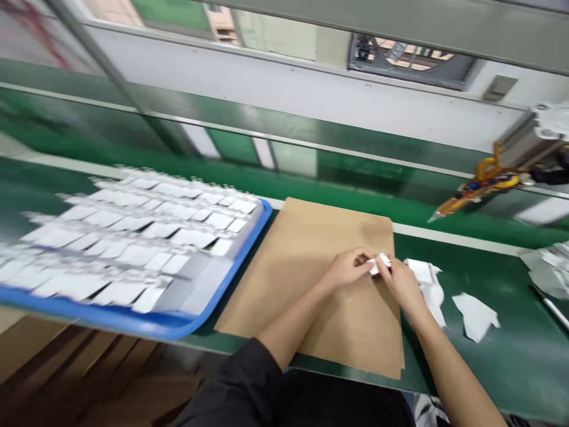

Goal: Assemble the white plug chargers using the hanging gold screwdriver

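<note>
Over the upper right part of a brown cardboard sheet (306, 279), my left hand (349, 267) and my right hand (400, 281) meet at a small white piece (376, 267). Both hands pinch it between the fingertips, which cover part of it. Its exact kind is too small to make out. Just right of my right hand lie a folded white piece (427, 281) and a flat white scrap (475, 315), resting on the green table.
At left, a blue tray (262, 222) holds rows of white folded pieces (160, 228). An orange-yellow tool with a pointed tip (462, 196) hangs at right. A pen-like stick (553, 311) and more white pieces (553, 267) lie at the right edge. Cardboard (84, 373) stands below the table.
</note>
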{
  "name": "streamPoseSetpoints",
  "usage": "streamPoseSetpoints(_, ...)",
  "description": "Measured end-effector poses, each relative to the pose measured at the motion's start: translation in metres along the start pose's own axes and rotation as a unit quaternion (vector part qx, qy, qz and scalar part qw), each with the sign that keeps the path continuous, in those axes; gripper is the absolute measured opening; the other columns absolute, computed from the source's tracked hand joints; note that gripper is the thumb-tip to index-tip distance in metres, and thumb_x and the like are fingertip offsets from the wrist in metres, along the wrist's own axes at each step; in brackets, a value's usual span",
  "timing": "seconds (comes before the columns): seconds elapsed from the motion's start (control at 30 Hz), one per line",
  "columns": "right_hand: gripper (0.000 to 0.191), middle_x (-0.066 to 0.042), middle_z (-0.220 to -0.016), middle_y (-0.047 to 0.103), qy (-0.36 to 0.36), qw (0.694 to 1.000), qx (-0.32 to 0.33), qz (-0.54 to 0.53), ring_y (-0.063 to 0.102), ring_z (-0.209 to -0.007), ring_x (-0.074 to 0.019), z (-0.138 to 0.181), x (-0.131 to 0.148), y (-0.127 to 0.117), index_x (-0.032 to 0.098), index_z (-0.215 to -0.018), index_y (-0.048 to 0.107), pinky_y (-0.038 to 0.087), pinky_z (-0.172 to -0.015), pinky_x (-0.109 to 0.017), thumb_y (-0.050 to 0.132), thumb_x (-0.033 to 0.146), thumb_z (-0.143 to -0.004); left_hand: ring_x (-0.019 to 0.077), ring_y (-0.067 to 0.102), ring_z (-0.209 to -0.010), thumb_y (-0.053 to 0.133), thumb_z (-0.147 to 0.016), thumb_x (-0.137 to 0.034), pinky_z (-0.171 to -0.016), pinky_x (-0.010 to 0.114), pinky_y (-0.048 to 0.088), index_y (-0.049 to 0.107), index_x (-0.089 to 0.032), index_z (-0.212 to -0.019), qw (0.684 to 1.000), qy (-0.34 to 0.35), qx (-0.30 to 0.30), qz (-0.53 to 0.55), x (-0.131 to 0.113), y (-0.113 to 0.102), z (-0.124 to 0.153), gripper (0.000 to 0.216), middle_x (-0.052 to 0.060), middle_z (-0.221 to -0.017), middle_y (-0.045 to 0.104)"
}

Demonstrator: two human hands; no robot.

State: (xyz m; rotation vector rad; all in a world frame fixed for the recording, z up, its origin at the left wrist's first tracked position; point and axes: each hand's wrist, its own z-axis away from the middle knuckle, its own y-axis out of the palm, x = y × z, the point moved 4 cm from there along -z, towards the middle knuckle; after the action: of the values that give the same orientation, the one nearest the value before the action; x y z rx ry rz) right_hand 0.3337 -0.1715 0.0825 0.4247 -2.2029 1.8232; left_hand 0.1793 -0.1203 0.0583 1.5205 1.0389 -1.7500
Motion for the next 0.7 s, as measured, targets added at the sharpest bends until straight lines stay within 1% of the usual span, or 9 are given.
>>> streamPoseSetpoints(0.1,0.049,-0.017,-0.102,0.079,-0.032,0.999,0.016,-0.021,0.076,-0.094,-0.0344,-0.005,-0.008,-0.001,0.021,-0.102,0.071,0.058,-0.076,-0.042,0.034,0.052,-0.100,0.0186,0.073,-0.092,0.067,-0.088,-0.036,-0.083,0.027,0.057,0.072,-0.023,-0.100,0.999,-0.039,0.013,-0.031,-0.011,0.000,0.004,0.018,0.001,-0.099,0.079)
streamPoseSetpoints(0.13,0.050,-0.016,-0.097,0.079,0.001,0.999,0.018,-0.027,0.077,-0.089,-0.0346,-0.008,-0.014,-0.002,0.022,-0.098,0.071,0.058,-0.073,-0.042,0.036,0.058,-0.098,0.0183,0.073,-0.093,0.066,-0.089,-0.036,-0.083,0.026,0.056,0.072,-0.023,-0.100,0.998,-0.044,0.014,-0.030,-0.015,-0.001,0.005,0.018,0.000,-0.101,0.079)
streamPoseSetpoints(0.2,0.052,-0.015,-0.098,0.079,0.048,0.997,0.047,-0.042,0.076,-0.087,-0.0375,-0.014,-0.023,-0.001,0.024,-0.098,0.069,0.057,-0.072,-0.045,0.037,0.064,-0.092,0.0178,0.072,-0.095,0.067,-0.089,-0.036,-0.085,0.025,0.054,0.073,-0.023,-0.101,0.998,-0.045,0.007,-0.035,-0.022,-0.004,0.006,0.018,0.000,-0.104,0.079)
streamPoseSetpoints(0.27,0.055,-0.015,-0.090,0.079,0.099,0.991,0.071,-0.058,0.076,-0.081,-0.0404,-0.016,-0.029,-0.002,0.025,-0.098,0.068,0.057,-0.071,-0.048,0.040,0.070,-0.085,0.0179,0.072,-0.097,0.067,-0.090,-0.037,-0.086,0.025,0.054,0.073,-0.024,-0.102,0.998,-0.044,-0.002,-0.042,-0.025,-0.006,0.006,0.019,-0.001,-0.107,0.078)
streamPoseSetpoints(0.37,0.057,-0.012,-0.074,0.077,0.171,0.972,0.120,-0.109,0.074,-0.067,-0.0390,-0.014,-0.034,-0.004,0.026,-0.101,0.068,0.058,-0.068,-0.049,0.050,0.075,-0.078,0.0194,0.071,-0.101,0.068,-0.089,-0.044,-0.087,0.026,0.053,0.071,-0.025,-0.103,0.998,-0.045,0.001,-0.040,-0.021,-0.003,0.003,0.024,0.000,-0.109,0.077)
streamPoseSetpoints(0.43,0.060,-0.011,-0.072,0.076,0.197,0.963,0.136,-0.122,0.075,-0.066,-0.0381,-0.014,-0.034,-0.006,0.026,-0.101,0.068,0.058,-0.070,-0.049,0.055,0.077,-0.074,0.0196,0.071,-0.102,0.070,-0.088,-0.045,-0.087,0.027,0.053,0.070,-0.024,-0.103,0.998,-0.052,0.015,-0.024,-0.014,0.001,-0.002,0.026,0.000,-0.112,0.077)
streamPoseSetpoints(0.53,0.063,-0.012,-0.075,0.078,0.205,0.963,0.146,-0.093,0.076,-0.071,-0.0376,-0.015,-0.037,-0.006,0.024,-0.096,0.070,0.058,-0.074,-0.048,0.054,0.080,-0.071,0.0190,0.070,-0.104,0.073,-0.085,-0.043,-0.089,0.026,0.053,0.069,-0.024,-0.104,0.998,-0.060,0.034,0.007,-0.007,0.005,-0.009,0.027,0.000,-0.115,0.075)
streamPoseSetpoints(0.6,0.064,-0.012,-0.078,0.079,0.207,0.963,0.150,-0.088,0.077,-0.073,-0.0370,-0.018,-0.047,-0.007,0.023,-0.093,0.070,0.059,-0.074,-0.047,0.055,0.080,-0.070,0.0192,0.069,-0.107,0.072,-0.085,-0.044,-0.092,0.027,0.053,0.070,-0.024,-0.105,0.997,-0.057,0.042,0.024,-0.004,0.004,-0.013,0.028,0.000,-0.117,0.075)
streamPoseSetpoints(0.7,0.059,-0.012,-0.073,0.078,0.173,0.976,0.111,-0.077,0.078,-0.068,-0.0356,-0.028,-0.072,-0.024,0.022,-0.085,0.069,0.060,-0.066,-0.045,0.054,0.079,-0.076,0.0167,0.070,-0.098,0.066,-0.089,-0.052,-0.089,0.026,0.056,0.071,-0.024,-0.108,0.992,-0.075,0.019,0.097,0.001,-0.002,-0.019,0.034,0.002,-0.114,0.075)
